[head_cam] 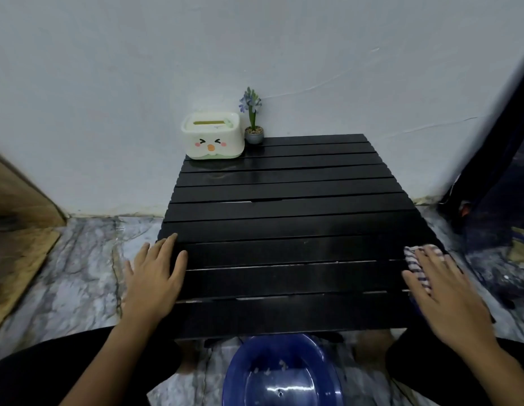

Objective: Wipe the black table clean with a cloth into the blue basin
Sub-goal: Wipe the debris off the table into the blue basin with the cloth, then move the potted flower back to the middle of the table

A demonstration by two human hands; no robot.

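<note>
Nearest the viewer, below the tabletop's front edge and between the two forearms, a blue basin point(282, 373) sits on the marble-patterned floor point(79, 259). It holds shallow water with a few pale specks; no markings are legible on it.

Left grip point(154, 276): fingers spread and flat, palm down over the front left corner of the black slatted tabletop point(284, 224), clamped on nothing.

Right grip point(448, 294): fingers extended and flat, pressing a striped cloth point(416, 265) onto the front right edge of the tabletop. The cloth shows beneath and just ahead of the fingertips; the rest is hidden under the palm. The hand presses rather than pinches.

Between the two grips the slats are bare and glossy, with one thin pale mark along a slat seam further on.

Well beyond the left grip, at the far left corner, stands a cream tissue box point(212, 136) with a slot on top and a cartoon face on its front: squeezed eyes, pink cheeks, orange beak. Small writing beside the slot is too small to read. Just to its right, touching or nearly so, a small grey pot point(254, 134) holds pebbles and an upright blue-flowered plant point(250, 104). Behind both is a pale wall point(138, 68).
</note>
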